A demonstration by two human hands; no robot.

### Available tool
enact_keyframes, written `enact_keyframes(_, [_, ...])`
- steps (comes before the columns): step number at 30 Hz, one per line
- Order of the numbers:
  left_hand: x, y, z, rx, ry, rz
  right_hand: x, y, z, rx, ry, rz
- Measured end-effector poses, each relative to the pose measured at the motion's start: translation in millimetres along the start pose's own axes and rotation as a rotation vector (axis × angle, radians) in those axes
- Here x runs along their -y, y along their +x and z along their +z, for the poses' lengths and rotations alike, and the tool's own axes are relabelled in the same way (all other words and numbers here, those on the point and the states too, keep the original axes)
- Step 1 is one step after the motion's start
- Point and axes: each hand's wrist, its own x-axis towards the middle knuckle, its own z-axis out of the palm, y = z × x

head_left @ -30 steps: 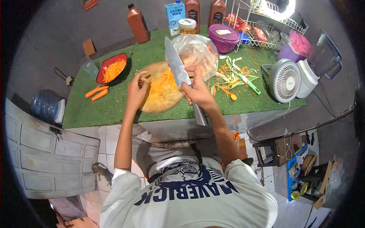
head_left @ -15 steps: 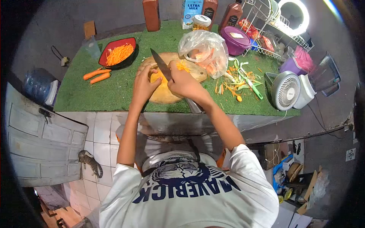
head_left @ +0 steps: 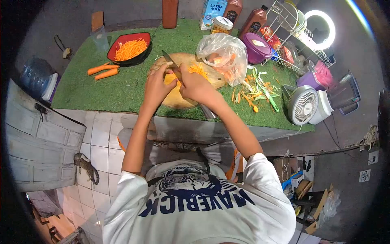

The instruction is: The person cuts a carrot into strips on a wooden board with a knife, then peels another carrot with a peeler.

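My right hand (head_left: 194,84) is closed round the handle of a knife (head_left: 170,61), its blade pointing up and left over the round wooden board (head_left: 178,99). On the board's left side, my left hand (head_left: 159,83) presses its fingers on an orange carrot piece (head_left: 172,81), close beside the blade. Thin carrot strips (head_left: 198,70) lie on the board right of the knife. A red and black bowl (head_left: 147,37) holds a heap of shredded carrot (head_left: 130,49). Whole carrots (head_left: 107,74) rest on the green mat below it.
A plastic bag (head_left: 222,51) touches the board's right side. Peelings and a green-handled peeler (head_left: 271,100) lie farther right, near a fan (head_left: 304,106). Behind stand a purple tub (head_left: 256,49), a jar (head_left: 222,25), a milk carton (head_left: 212,14) and a wire rack (head_left: 284,20).
The view has shifted a little. The knife blade has dropped closer to my left hand's fingers, and more of the blade is hidden behind my hands.
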Motion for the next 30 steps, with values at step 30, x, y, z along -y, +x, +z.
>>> enact_keyframes(30, [4, 3, 5, -0.019, -0.066, -0.029, -20, 34, 9, 0.037, 0.125, 0.074])
